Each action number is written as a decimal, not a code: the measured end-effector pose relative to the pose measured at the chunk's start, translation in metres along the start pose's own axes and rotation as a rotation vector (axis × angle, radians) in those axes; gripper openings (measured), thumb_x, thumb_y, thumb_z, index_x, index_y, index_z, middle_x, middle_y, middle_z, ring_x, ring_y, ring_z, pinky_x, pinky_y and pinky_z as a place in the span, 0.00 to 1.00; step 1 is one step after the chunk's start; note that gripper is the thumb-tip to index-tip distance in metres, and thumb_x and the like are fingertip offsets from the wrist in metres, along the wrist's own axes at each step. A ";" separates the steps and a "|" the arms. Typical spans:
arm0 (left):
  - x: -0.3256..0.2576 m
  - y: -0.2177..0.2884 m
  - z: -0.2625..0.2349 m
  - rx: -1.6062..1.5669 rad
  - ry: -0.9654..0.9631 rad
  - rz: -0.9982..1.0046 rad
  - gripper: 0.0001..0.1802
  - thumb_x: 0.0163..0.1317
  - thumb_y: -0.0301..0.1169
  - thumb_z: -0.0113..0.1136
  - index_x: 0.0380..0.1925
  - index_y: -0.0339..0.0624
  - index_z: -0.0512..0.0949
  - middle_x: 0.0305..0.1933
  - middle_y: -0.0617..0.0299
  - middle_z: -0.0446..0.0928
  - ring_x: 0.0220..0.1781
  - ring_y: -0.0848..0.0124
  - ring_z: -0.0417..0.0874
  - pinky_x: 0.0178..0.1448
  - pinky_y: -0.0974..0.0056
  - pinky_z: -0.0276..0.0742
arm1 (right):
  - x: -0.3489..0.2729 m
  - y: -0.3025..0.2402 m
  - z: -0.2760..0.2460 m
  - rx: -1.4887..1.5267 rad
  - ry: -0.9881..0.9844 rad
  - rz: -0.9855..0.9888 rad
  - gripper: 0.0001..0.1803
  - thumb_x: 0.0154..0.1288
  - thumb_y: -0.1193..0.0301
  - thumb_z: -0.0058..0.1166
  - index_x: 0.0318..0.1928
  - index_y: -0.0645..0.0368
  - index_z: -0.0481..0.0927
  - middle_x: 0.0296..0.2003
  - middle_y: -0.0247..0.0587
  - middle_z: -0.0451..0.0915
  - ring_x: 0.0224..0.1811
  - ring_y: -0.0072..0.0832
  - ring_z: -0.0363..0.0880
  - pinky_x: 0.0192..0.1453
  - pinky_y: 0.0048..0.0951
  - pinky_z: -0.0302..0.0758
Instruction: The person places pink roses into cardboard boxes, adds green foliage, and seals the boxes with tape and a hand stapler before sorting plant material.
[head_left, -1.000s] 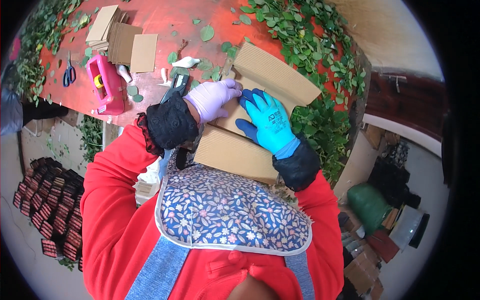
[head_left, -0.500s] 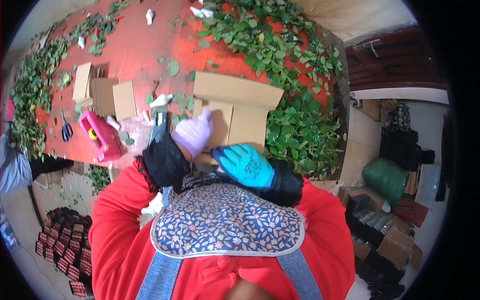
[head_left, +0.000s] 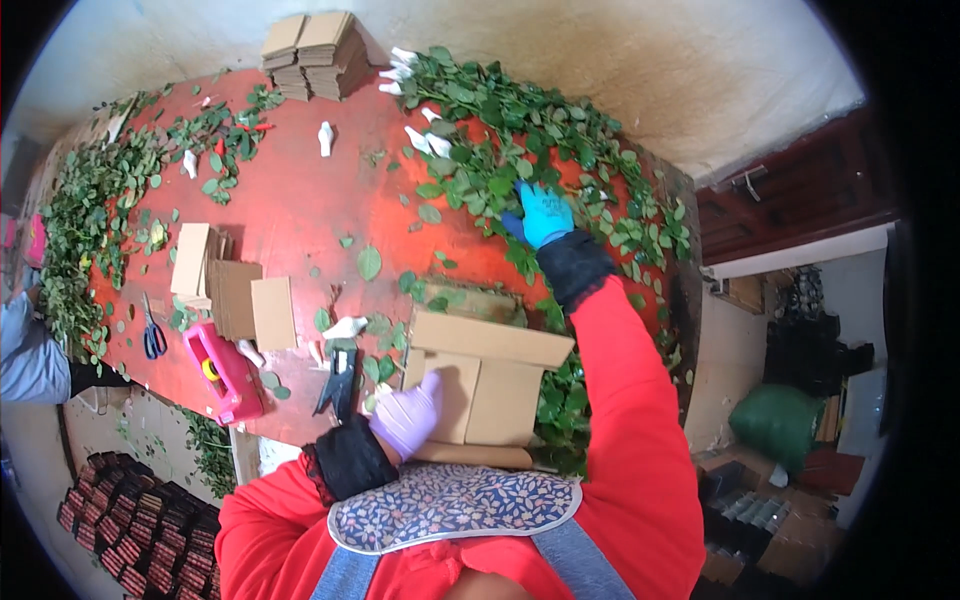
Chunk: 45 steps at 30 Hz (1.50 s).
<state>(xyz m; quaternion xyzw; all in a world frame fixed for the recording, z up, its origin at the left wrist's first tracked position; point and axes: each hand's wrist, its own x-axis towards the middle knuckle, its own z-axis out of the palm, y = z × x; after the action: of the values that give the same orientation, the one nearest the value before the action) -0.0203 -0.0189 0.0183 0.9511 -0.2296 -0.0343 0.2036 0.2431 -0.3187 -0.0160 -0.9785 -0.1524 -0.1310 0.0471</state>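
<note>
Head view: the right hand [head_left: 545,214], nearer of the 2, thumb spread, sits among leafy stems [head_left: 570,125] running rightward from white-sleeved tips [head_left: 437,145]; whether it grips any, I can't tell. The left hand [head_left: 408,420] (grip hidden) touches an open cardboard wrapper [head_left: 508,400] at the red desk's [head_left: 290,190] near edge; a stained wall [head_left: 690,60] stands behind.

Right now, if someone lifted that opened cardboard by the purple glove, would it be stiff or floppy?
The cardboard would probably feel light, since it looks like thin sheet. It seems fairly stiff, as its broad panels look flat, but the far flap appears angled at a crease and might hinge.
</note>
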 end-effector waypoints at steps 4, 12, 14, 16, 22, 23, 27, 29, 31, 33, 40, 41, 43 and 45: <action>0.001 -0.001 -0.007 -0.044 -0.042 -0.058 0.10 0.67 0.37 0.55 0.44 0.48 0.73 0.11 0.54 0.71 0.11 0.56 0.75 0.15 0.51 0.67 | 0.010 0.018 0.043 -0.132 -0.447 0.164 0.22 0.61 0.61 0.60 0.53 0.57 0.79 0.44 0.51 0.82 0.45 0.50 0.81 0.47 0.46 0.78; -0.002 0.001 -0.014 -0.059 -0.072 -0.017 0.14 0.67 0.34 0.53 0.50 0.43 0.71 0.13 0.56 0.72 0.13 0.58 0.76 0.17 0.53 0.69 | -0.014 0.038 -0.016 0.466 -0.075 0.174 0.22 0.57 0.72 0.61 0.55 0.55 0.78 0.48 0.50 0.81 0.49 0.50 0.80 0.52 0.46 0.77; 0.001 -0.001 -0.011 -0.045 0.000 -0.011 0.13 0.67 0.36 0.55 0.49 0.47 0.74 0.10 0.57 0.70 0.10 0.58 0.74 0.16 0.53 0.68 | -0.019 0.045 -0.015 0.298 0.010 0.110 0.23 0.58 0.72 0.61 0.56 0.56 0.77 0.50 0.51 0.80 0.51 0.50 0.79 0.53 0.47 0.76; -0.004 -0.003 -0.003 -0.133 -0.009 -0.027 0.12 0.68 0.36 0.54 0.48 0.48 0.74 0.10 0.57 0.70 0.10 0.58 0.73 0.15 0.53 0.67 | -0.025 0.044 -0.013 0.274 -0.078 0.111 0.24 0.59 0.73 0.59 0.58 0.56 0.76 0.52 0.51 0.79 0.53 0.51 0.78 0.54 0.47 0.76; -0.003 0.001 -0.005 0.016 0.032 -0.040 0.10 0.68 0.36 0.54 0.47 0.49 0.73 0.10 0.56 0.70 0.10 0.58 0.73 0.14 0.52 0.66 | -0.018 -0.026 -0.073 0.175 -0.137 0.020 0.30 0.55 0.76 0.60 0.61 0.55 0.73 0.55 0.50 0.76 0.45 0.50 0.80 0.47 0.46 0.77; -0.001 0.001 -0.006 -0.035 0.028 -0.012 0.10 0.68 0.37 0.54 0.46 0.49 0.72 0.11 0.56 0.70 0.10 0.57 0.74 0.14 0.52 0.66 | -0.029 -0.008 -0.051 0.107 -0.162 -0.027 0.29 0.56 0.76 0.60 0.61 0.55 0.73 0.54 0.50 0.76 0.44 0.50 0.80 0.46 0.47 0.77; -0.003 0.001 -0.011 0.019 -0.048 0.006 0.14 0.66 0.34 0.55 0.50 0.47 0.70 0.14 0.53 0.71 0.13 0.54 0.75 0.16 0.50 0.70 | -0.032 0.012 -0.022 -0.070 -0.167 -0.111 0.25 0.57 0.75 0.57 0.58 0.55 0.74 0.48 0.50 0.78 0.39 0.48 0.80 0.41 0.47 0.77; -0.001 -0.001 -0.011 -0.037 -0.053 0.002 0.15 0.65 0.34 0.56 0.50 0.47 0.70 0.13 0.53 0.71 0.13 0.54 0.76 0.17 0.50 0.71 | -0.025 0.014 -0.034 -0.104 -0.155 -0.067 0.23 0.57 0.77 0.53 0.56 0.55 0.76 0.47 0.49 0.79 0.37 0.47 0.80 0.40 0.46 0.77; -0.002 -0.004 -0.009 -0.096 -0.055 -0.009 0.15 0.64 0.34 0.57 0.50 0.46 0.70 0.13 0.53 0.71 0.14 0.54 0.76 0.18 0.50 0.71 | -0.016 -0.003 -0.061 0.089 -0.029 -0.034 0.21 0.60 0.76 0.56 0.56 0.55 0.77 0.47 0.48 0.80 0.41 0.47 0.81 0.44 0.43 0.77; -0.003 -0.007 -0.008 0.030 -0.179 0.042 0.25 0.57 0.34 0.62 0.55 0.44 0.69 0.35 0.52 0.75 0.17 0.57 0.78 0.21 0.54 0.74 | -0.018 -0.003 -0.071 0.201 0.032 -0.009 0.19 0.61 0.75 0.59 0.55 0.56 0.79 0.46 0.48 0.81 0.44 0.46 0.82 0.46 0.40 0.78; -0.006 -0.006 -0.012 0.113 -0.243 0.121 0.34 0.51 0.32 0.65 0.61 0.46 0.69 0.63 0.57 0.69 0.23 0.59 0.81 0.25 0.57 0.79 | -0.026 0.037 -0.059 0.544 0.199 -0.013 0.17 0.60 0.76 0.64 0.50 0.61 0.81 0.43 0.50 0.83 0.44 0.40 0.84 0.47 0.36 0.79; -0.005 -0.007 -0.012 0.022 -0.159 0.109 0.26 0.60 0.35 0.58 0.59 0.47 0.69 0.39 0.59 0.72 0.19 0.60 0.80 0.23 0.56 0.75 | -0.022 0.045 -0.058 0.638 0.215 0.031 0.16 0.61 0.77 0.63 0.50 0.61 0.82 0.43 0.49 0.84 0.43 0.36 0.84 0.47 0.35 0.79; -0.002 -0.008 -0.010 -0.063 -0.217 0.081 0.26 0.61 0.36 0.59 0.60 0.49 0.69 0.41 0.59 0.70 0.23 0.58 0.81 0.27 0.55 0.77 | -0.020 0.064 -0.058 0.825 0.269 0.126 0.15 0.62 0.80 0.61 0.50 0.60 0.83 0.42 0.46 0.85 0.41 0.30 0.83 0.46 0.32 0.78; -0.004 -0.015 -0.015 -0.064 -0.349 0.073 0.36 0.51 0.33 0.67 0.63 0.50 0.69 0.67 0.56 0.66 0.33 0.55 0.83 0.33 0.55 0.82 | -0.017 0.048 -0.082 0.454 0.183 -0.091 0.13 0.63 0.80 0.60 0.49 0.60 0.83 0.43 0.46 0.85 0.40 0.26 0.80 0.46 0.29 0.77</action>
<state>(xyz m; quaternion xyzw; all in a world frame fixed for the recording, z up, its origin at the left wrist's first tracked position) -0.0155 0.0005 0.0254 0.9148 -0.2947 -0.1988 0.1916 0.2224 -0.3803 0.0556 -0.9189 -0.2171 -0.1836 0.2734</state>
